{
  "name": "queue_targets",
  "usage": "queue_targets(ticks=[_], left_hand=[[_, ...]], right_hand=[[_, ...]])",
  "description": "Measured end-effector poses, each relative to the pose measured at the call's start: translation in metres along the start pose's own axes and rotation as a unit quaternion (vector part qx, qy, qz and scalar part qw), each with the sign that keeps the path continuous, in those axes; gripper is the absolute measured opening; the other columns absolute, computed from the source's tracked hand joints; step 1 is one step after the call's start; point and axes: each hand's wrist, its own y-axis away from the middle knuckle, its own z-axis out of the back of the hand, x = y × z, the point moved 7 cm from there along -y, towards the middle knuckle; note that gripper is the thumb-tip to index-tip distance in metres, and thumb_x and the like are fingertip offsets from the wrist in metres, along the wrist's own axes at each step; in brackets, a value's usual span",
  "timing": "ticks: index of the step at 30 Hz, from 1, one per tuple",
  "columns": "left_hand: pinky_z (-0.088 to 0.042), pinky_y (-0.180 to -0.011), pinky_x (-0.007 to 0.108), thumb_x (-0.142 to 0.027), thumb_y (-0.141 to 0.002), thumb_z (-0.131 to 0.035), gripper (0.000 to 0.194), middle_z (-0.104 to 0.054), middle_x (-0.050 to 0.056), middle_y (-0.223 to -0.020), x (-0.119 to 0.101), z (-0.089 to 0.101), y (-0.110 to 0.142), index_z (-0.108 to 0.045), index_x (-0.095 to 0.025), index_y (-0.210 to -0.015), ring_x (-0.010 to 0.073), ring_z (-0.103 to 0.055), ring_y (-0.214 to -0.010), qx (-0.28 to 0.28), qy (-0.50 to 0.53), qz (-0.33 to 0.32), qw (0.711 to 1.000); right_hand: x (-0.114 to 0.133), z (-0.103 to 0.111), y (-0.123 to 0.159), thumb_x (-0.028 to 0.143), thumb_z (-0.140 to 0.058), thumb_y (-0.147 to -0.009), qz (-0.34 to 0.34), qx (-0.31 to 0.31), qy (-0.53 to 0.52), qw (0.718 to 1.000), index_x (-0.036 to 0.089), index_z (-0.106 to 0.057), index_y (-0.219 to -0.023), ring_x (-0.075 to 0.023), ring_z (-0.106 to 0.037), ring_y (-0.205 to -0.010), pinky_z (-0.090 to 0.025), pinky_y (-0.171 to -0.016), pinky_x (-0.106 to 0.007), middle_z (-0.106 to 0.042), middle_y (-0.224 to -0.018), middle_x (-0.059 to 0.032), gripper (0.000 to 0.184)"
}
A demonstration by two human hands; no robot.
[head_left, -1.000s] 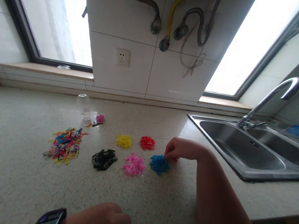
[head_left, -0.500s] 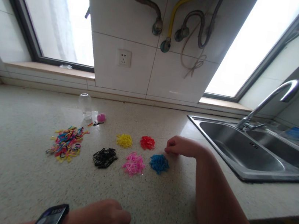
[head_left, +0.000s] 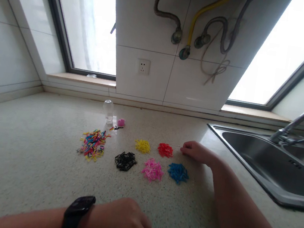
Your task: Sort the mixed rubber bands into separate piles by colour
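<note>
My right hand point(head_left: 195, 152) rests on the counter just right of a pile of red elastic bands point(head_left: 165, 150), its fingertips pinched together; anything between them is too small to see. Below it lies a blue pile point(head_left: 178, 173). Pink bands point(head_left: 152, 170), black bands point(head_left: 125, 161) and yellow bands point(head_left: 142, 146) form separate heaps to the left. Farther left is a mixed-colour heap of bands point(head_left: 94, 144). My left hand point(head_left: 122, 221), a watch point(head_left: 79, 209) on its wrist, lies curled closed near the counter's front edge, with nothing showing in it.
Behind the mixed heap stands a clear plastic bottle point(head_left: 108, 112), beside a small pink object point(head_left: 121, 122) and a few loose bands point(head_left: 117, 128). A steel sink point(head_left: 247, 157) with a faucet point(head_left: 294, 122) bounds the right side. A tiled wall with a socket point(head_left: 143, 66) rises behind.
The view has turned left, so everything sits farther right in the picture. My right hand is a little farther from the blue pile, level with the red one. My left hand stays curled.
</note>
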Motion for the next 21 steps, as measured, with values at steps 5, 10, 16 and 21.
queue_targets(ticks=[5, 10, 16, 21], left_hand=[[-0.038, -0.056, 0.028, -0.030, -0.094, -0.054, 0.017, -0.059, -0.003, -0.063, 0.027, 0.044, 0.011, -0.060, -0.020, -0.081, 0.0116, -0.048, -0.060, -0.070, -0.023, 0.105, 0.992], [-0.041, -0.065, 0.026, -0.034, -0.097, -0.049, 0.028, -0.061, 0.001, -0.070, 0.095, 0.087, 0.055, -0.067, -0.020, -0.082, 0.0114, -0.054, -0.066, -0.114, -0.088, 0.282, 0.949], [-0.038, -0.065, 0.028, -0.039, -0.098, -0.043, 0.037, -0.060, 0.004, -0.072, 0.166, 0.132, 0.149, -0.066, -0.015, -0.082, 0.0129, -0.048, -0.065, -0.203, -0.149, 0.430, 0.867], [-0.035, -0.060, 0.025, -0.043, -0.098, -0.041, 0.040, -0.062, 0.003, -0.072, 0.197, 0.147, 0.218, -0.069, -0.014, -0.096, 0.0122, -0.049, -0.064, -0.201, -0.119, 0.506, 0.831]], right_hand=[[0.000, 0.002, 0.002, 0.050, -0.055, -0.080, -0.022, -0.007, -0.015, 1.000, 0.016, -0.062, -0.072, -0.0121, -0.041, -0.054, -0.029, -0.051, -0.027, -0.050, -0.059, 0.0010, 0.036], [-0.006, 0.001, -0.003, 0.050, -0.056, -0.080, -0.015, -0.006, -0.030, 0.999, 0.016, -0.063, -0.073, -0.0123, -0.041, -0.054, -0.030, -0.052, -0.027, -0.052, -0.060, 0.0001, 0.036], [-0.008, 0.002, -0.006, 0.053, -0.057, -0.079, -0.008, -0.014, -0.021, 1.000, 0.016, -0.063, -0.069, -0.0131, -0.043, -0.055, -0.031, -0.052, -0.028, -0.052, -0.060, -0.0006, 0.039], [-0.010, 0.002, -0.007, 0.055, -0.058, -0.078, -0.018, -0.012, -0.037, 0.999, 0.017, -0.065, -0.071, -0.0136, -0.044, -0.054, -0.031, -0.052, -0.028, -0.055, -0.060, -0.0016, 0.040]])
